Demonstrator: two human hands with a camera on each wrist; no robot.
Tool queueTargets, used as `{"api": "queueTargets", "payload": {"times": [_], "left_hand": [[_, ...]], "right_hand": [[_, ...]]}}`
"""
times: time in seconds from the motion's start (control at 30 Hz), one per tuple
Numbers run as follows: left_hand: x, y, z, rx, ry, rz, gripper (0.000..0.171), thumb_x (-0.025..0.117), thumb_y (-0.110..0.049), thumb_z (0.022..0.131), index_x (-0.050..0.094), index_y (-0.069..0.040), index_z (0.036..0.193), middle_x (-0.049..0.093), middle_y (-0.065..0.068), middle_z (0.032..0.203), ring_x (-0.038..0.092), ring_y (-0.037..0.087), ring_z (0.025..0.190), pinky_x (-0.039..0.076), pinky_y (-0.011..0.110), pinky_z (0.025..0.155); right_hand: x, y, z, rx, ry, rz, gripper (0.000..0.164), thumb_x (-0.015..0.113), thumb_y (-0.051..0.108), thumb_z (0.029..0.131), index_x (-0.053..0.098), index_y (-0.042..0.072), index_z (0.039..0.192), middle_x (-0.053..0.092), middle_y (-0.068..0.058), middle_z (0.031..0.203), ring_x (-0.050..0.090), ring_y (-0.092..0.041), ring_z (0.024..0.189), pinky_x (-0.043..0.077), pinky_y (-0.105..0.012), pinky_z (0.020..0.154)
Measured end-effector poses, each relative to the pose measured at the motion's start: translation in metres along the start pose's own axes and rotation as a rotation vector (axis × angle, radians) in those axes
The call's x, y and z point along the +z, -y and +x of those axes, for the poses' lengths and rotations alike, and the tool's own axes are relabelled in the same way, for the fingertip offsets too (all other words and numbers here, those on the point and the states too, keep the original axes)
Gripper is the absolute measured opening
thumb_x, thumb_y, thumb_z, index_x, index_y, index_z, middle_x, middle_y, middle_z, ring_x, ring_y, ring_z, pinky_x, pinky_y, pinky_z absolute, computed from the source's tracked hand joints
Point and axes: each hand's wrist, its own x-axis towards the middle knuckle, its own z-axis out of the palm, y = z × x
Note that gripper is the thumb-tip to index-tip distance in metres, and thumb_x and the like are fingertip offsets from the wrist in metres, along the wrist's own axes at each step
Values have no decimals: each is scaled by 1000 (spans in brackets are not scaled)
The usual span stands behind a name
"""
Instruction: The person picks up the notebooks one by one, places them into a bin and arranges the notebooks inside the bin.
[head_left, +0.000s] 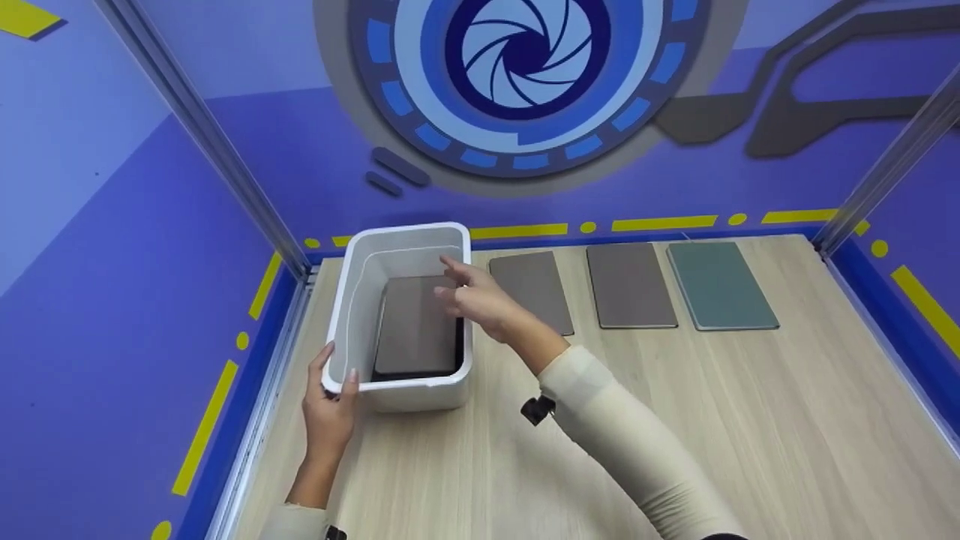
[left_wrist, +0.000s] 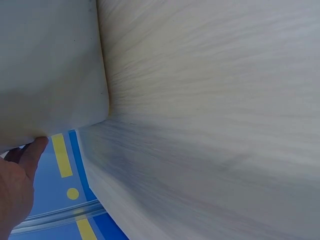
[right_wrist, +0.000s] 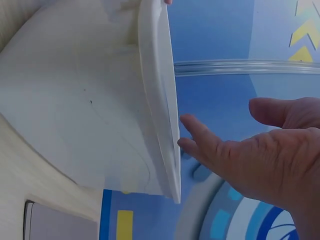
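Observation:
A white plastic bin (head_left: pixel 401 397) stands on the wooden table, and inside it lies a grey-brown notebook (head_left: pixel 416 322). My left hand (head_left: pixel 330 412) grips the bin's near left corner, thumb at the rim and fingers along the outer side. In the left wrist view that hand (left_wrist: pixel 20 185) shows only at the edge, against the bin's wall (left_wrist: pixel 50 70). Over the bin's right rim reaches my right hand (head_left: pixel 480 300), fingers extended and holding nothing. The right wrist view has this hand (right_wrist: pixel 250 155) close beside the rim (right_wrist: pixel 157 95).
Right of the bin, a grey-brown notebook (head_left: pixel 536 289), a second brownish one (head_left: pixel 631 285) and a green one (head_left: pixel 724 285) lie in a row. A blue patterned wall (head_left: pixel 285 150) closes off the back, with a metal rail (head_left: pixel 262 420) along the table's left edge.

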Motion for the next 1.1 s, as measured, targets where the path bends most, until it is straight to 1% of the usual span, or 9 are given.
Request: {"api": "queueTargets", "payload": {"times": [0.13, 0.23, 0.33, 0.5, 0.7, 0.8, 0.9, 1.0, 1.1], "left_hand": [[0, -1, -1, -8, -4, -6, 62, 69, -12, 98, 51, -15, 158, 67, 19, 139, 59, 9, 101, 47, 12, 84], [0, -1, -1, -1, -9, -8, 61, 69, -11, 98, 51, -14, 157, 68, 19, 135, 58, 7, 96, 47, 13, 80], [-1, -2, -1, 2, -10, -2, 61, 69, -11, 98, 51, -14, 157, 68, 20, 136, 60, 6, 97, 47, 12, 80], [-2, -3, 0, 1, -17, 6, 62, 70, -11, 97, 52, -14, 157, 67, 19, 144, 62, 11, 110, 46, 9, 89], [0, -3, 0, 20, -9, -11, 63, 70, -10, 97, 52, -14, 157, 65, 20, 146, 61, 14, 110, 45, 8, 91], [1, -2, -1, 9, -7, -15, 63, 70, -9, 97, 52, -14, 157, 65, 20, 147, 61, 12, 111, 44, 8, 91], [1, -2, -1, -6, -8, -24, 63, 69, -10, 97, 51, -15, 157, 63, 19, 149, 60, 10, 113, 45, 8, 92], [0, -1, -1, -6, 3, -27, 63, 68, -11, 99, 50, -15, 158, 63, 19, 148, 59, 8, 111, 46, 9, 89], [0, -1, -1, 0, 6, -17, 62, 68, -12, 99, 50, -14, 158, 65, 19, 137, 58, 7, 99, 45, 11, 80]], "right_hand": [[-9, -1, -2, -6, -51, 8, 66, 57, 12, 106, 33, 12, 168, 47, -24, 163, 52, -38, 148, 48, -53, 118], [-19, -1, -5, -20, -115, -2, 56, 58, 13, 106, 48, 10, 161, 64, -22, 144, 65, -35, 132, 53, -49, 113], [-32, -2, -9, -46, -184, -21, 45, 59, 13, 105, 61, 8, 150, 72, -20, 129, 70, -33, 121, 57, -44, 106], [-61, -7, -18, -80, -260, -74, 36, 60, 17, 106, 68, 5, 139, 73, -15, 118, 71, -30, 113, 60, -38, 98], [-103, -19, -39, -86, -298, -203, 36, 57, 22, 110, 67, 6, 140, 71, -18, 123, 70, -30, 116, 60, -36, 97], [-123, -28, -52, -84, -324, -266, 35, 56, 21, 111, 67, 6, 140, 72, -19, 124, 70, -29, 115, 60, -37, 98], [-143, -40, -63, -85, -366, -318, 34, 56, 21, 110, 68, 6, 139, 73, -20, 122, 72, -27, 110, 61, -33, 93], [-165, -54, -76, -89, -403, -360, 36, 56, 22, 111, 68, 5, 140, 74, -22, 122, 72, -24, 108, 60, -26, 88], [-185, -68, -91, -75, -433, -384, 37, 55, 23, 111, 67, 4, 141, 73, -23, 124, 72, -21, 107, 59, -23, 87]]}}
